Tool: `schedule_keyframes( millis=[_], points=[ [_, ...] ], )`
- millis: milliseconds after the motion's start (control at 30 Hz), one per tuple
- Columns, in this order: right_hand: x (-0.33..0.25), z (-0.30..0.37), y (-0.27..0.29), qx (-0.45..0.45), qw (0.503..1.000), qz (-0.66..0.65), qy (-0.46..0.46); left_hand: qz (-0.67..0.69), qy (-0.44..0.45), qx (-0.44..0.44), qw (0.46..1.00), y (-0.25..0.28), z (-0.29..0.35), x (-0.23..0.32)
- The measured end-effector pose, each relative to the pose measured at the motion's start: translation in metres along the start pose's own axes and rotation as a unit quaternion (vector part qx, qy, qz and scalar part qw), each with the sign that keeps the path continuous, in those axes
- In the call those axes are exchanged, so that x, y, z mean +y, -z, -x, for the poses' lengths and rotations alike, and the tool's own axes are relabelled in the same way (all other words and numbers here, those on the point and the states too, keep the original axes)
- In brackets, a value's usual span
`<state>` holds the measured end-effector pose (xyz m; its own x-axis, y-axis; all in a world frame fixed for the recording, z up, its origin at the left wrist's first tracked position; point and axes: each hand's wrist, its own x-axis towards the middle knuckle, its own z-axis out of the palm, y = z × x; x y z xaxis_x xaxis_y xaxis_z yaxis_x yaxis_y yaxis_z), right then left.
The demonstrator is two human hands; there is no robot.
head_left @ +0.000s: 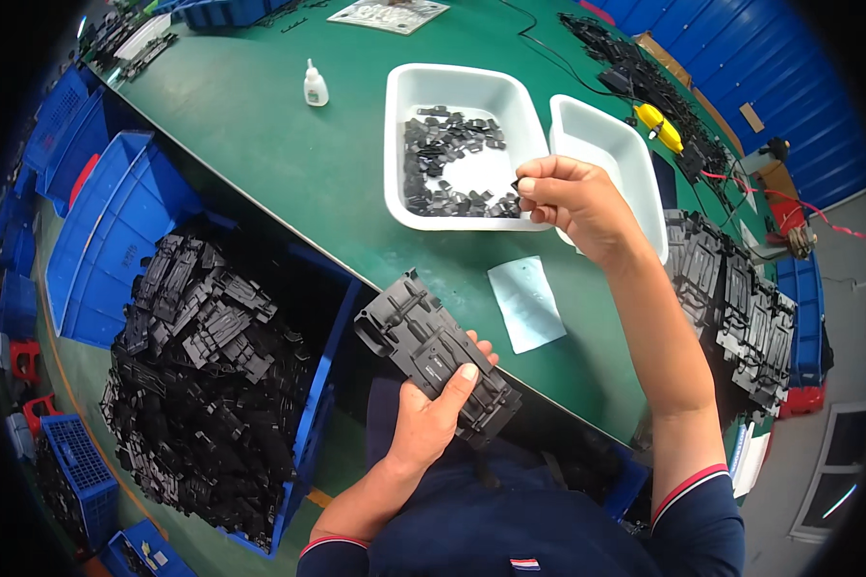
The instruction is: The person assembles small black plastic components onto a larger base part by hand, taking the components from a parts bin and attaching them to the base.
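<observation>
My left hand (436, 409) is closed round a black plastic chassis-like part (433, 351), held tilted at the near table edge with the thumb across its face. Over the near right corner of a white tub (394, 144), my right hand (577, 207) pinches a small black plastic piece (518, 184); the fingers hide most of it. Many small black pieces (443, 144) lie spread in that tub. A second white tub (649, 178) stands just right of it, partly behind my right hand. On the green table (289, 163), a pale paper sheet (529, 303) lies between my hands.
A blue crate (303, 452) heaped with black plastic parts (202, 385) stands left of the table. More black parts (741, 298) are stacked at the right. A small white bottle (315, 85) stands at the far left; a yellow tool (659, 128) and cables lie at the far right.
</observation>
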<state>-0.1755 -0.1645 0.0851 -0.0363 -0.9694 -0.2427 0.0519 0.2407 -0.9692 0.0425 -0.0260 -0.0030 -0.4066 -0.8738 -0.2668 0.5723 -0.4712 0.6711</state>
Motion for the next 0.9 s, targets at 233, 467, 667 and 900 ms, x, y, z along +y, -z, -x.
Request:
schedule_keyframes(
  millis=[233,467,667,900],
  points=[
    [0.003,0.068,0.03,-0.009,0.998,-0.063,-0.015,-0.023,0.004,0.005,1.0,-0.016,0.003,-0.006],
    [0.031,0.092,0.043,0.007,0.998,-0.041,-0.048,-0.062,0.012,0.022,0.998,-0.025,-0.002,-0.007],
    [0.04,0.09,0.037,0.003,0.997,0.061,-0.048,-0.063,0.023,0.012,0.998,-0.03,-0.003,-0.003],
    [0.052,0.078,0.027,0.022,0.981,0.189,-0.023,-0.032,0.065,-0.028,0.997,-0.022,-0.016,-0.007]
  ],
)
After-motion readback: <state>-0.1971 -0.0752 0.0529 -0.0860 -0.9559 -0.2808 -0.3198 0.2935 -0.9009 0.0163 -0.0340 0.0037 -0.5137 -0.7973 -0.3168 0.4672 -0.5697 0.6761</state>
